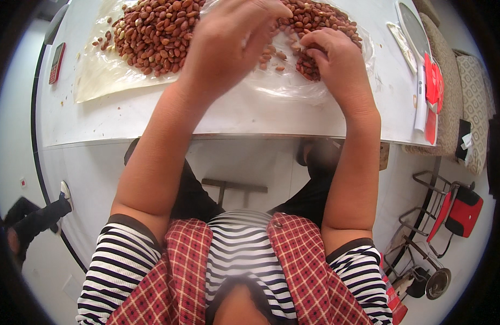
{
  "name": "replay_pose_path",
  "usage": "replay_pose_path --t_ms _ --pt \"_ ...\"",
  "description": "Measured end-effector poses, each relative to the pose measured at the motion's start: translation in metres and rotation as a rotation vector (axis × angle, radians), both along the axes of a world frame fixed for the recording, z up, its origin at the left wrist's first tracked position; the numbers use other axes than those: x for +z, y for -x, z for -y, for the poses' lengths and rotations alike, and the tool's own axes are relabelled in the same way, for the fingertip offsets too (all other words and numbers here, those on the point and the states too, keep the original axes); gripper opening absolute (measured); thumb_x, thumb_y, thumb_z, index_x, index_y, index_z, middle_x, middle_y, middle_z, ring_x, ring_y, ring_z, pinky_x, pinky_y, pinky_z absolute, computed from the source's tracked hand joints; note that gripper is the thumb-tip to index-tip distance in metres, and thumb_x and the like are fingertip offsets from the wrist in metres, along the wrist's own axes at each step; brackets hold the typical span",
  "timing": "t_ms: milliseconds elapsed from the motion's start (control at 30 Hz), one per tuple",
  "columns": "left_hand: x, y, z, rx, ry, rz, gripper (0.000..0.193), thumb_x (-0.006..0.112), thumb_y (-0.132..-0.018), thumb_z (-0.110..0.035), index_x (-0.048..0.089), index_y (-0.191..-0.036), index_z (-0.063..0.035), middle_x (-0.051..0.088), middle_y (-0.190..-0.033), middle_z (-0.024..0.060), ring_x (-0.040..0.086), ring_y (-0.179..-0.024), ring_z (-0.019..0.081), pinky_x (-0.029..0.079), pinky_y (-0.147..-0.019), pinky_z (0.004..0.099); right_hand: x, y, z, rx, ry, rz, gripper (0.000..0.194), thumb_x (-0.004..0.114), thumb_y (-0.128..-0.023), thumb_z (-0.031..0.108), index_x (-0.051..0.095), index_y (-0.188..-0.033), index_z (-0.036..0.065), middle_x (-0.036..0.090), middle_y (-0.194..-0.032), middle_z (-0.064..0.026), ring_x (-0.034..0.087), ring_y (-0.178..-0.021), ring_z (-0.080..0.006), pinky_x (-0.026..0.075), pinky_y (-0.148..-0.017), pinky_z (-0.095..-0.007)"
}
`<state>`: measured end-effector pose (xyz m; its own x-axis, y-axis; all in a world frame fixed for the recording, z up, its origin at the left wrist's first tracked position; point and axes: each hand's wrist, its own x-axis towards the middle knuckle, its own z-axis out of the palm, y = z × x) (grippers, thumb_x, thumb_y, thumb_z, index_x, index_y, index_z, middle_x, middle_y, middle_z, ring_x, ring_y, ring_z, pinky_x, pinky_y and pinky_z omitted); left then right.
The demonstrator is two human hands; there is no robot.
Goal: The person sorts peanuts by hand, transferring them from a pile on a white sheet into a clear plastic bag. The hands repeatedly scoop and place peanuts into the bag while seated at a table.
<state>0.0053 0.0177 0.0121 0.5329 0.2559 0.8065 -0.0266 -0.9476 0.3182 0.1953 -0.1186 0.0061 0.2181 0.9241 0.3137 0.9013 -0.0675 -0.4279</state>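
A large heap of red-skinned peanuts (156,32) lies on a pale sheet (93,87) at the table's left. My left hand (233,40), blurred and bent inward, is over the gap between this heap and a second spread of peanuts (315,18). Whether its fingers hold anything is unclear. On the right, my right hand (337,53) has curled fingers and thumb beside a small cluster of darker peanuts (308,67). Its fingertips are close to the nuts, and a grip on one cannot be made out. Loose peanuts (268,55) lie on the clear plastic (286,87) between my hands.
A red keypad phone (57,63) lies at the left of the white table (250,118). An electric swatter (420,77) and a red packet (433,83) lie along its right edge. Beyond are a patterned sofa (469,101) and a red-and-black folding chair (463,211). Another person's leg (47,219) shows at left.
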Motion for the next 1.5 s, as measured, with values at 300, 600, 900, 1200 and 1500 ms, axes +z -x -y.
replay_pose_path --t_ms 300,600,900,1200,1500 --pt "-0.03 -0.008 -0.002 0.212 0.032 -0.348 0.023 0.07 -0.093 0.0 0.075 -0.116 -0.0026 0.072 -0.122 0.0126 0.067 -0.117 0.034 0.055 -0.101 0.0421 0.0 -0.015 0.003 -0.184 -0.195 0.123 0.022 0.072 -0.091 0.003 0.076 -0.112 0.002 0.075 -0.114 -0.0153 0.069 -0.107 -0.0355 0.057 -0.094 -0.0421" --pt "-0.034 -0.005 -0.006 0.274 0.026 -0.475 0.021 0.073 -0.091 -0.006 0.076 -0.112 -0.0069 0.072 -0.115 0.0102 0.065 -0.114 0.0329 0.053 -0.101 0.0428 -0.009 -0.003 -0.012 -0.129 -0.147 0.145 0.026 0.072 -0.091 0.005 0.075 -0.117 0.006 0.074 -0.12 -0.014 0.064 -0.118 -0.0346 0.051 -0.104 -0.0424" --pt "-0.011 0.0 -0.004 0.118 0.359 -0.166 0.016 0.082 -0.091 -0.015 0.08 -0.105 -0.008 0.075 -0.095 0.0068 0.071 -0.086 0.0189 0.055 -0.074 0.0312 -0.011 0.014 -0.019 -0.09 -0.016 0.107 0.01 0.071 -0.09 0.005 0.073 -0.1 0.005 0.071 -0.104 -0.0128 0.065 -0.109 -0.0346 0.055 -0.094 -0.0436" --pt "0.014 0.047 -0.042 0.52 0.449 0.004 0.007 0.076 -0.09 -0.004 0.077 -0.097 -0.0019 0.076 -0.092 0.0083 0.068 -0.078 0.0152 0.054 -0.073 0.0298 -0.004 0.002 -0.02 -0.132 -0.038 0.008 0.012 0.069 -0.092 0.005 0.074 -0.102 0.003 0.071 -0.103 -0.0148 0.069 -0.1 -0.0371 0.056 -0.09 -0.0452" --pt "0.003 0.055 -0.059 0.533 0.332 -0.094 0.018 0.077 -0.098 -0.022 0.081 -0.112 -0.0112 0.078 -0.102 0.0073 0.073 -0.094 0.0177 0.056 -0.086 0.0309 -0.014 0.021 -0.037 -0.008 -0.194 0.043 0.027 0.073 -0.088 0.002 0.074 -0.115 0.004 0.072 -0.117 -0.014 0.067 -0.113 -0.0347 0.056 -0.097 -0.0424"
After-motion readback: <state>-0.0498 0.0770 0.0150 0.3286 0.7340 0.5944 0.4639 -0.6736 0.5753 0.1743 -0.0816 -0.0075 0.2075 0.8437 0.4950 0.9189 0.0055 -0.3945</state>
